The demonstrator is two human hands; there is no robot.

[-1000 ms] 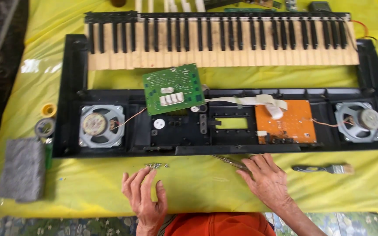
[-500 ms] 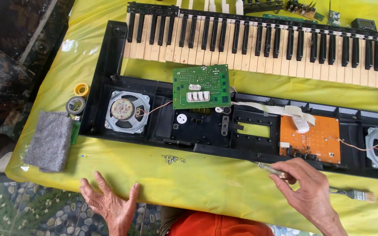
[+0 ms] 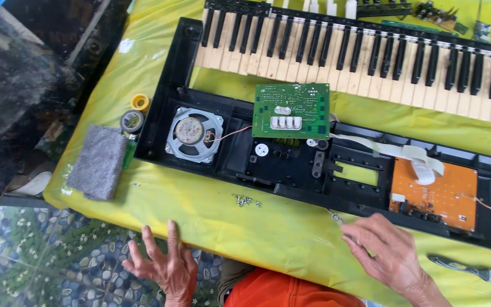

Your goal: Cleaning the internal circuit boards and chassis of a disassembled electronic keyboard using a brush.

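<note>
An opened black keyboard case (image 3: pixel 171 68) lies on a yellow cloth (image 3: pixel 245 227), its row of keys (image 3: pixel 370 62) along the far side. Inside sit a round speaker (image 3: pixel 193 134), a green circuit board (image 3: pixel 291 111) and an orange circuit board (image 3: pixel 439 193) with a white ribbon cable (image 3: pixel 404 153). My right hand (image 3: pixel 385 253) rests on the cloth by the case's near edge, fingers closed on a thin metal tool (image 3: pixel 335 216). My left hand (image 3: pixel 166 264) hovers past the table's near edge, fingers spread, holding nothing. Small loose screws (image 3: pixel 245 199) lie between the hands.
A grey felt pad (image 3: pixel 96 161) lies at the cloth's left end, with a yellow tape roll (image 3: pixel 140 102) and a grey roll (image 3: pixel 132 121) beside it. A brush (image 3: pixel 473 272) lies at the right. Pebble-patterned floor (image 3: pixel 58 261) shows below; more boards (image 3: pixel 439 14) lie beyond the keys.
The view has swung left, so the keyboard sits further right in frame. My left hand has lifted off the cloth and pulled back past the table edge; my right hand stays on the tool.
</note>
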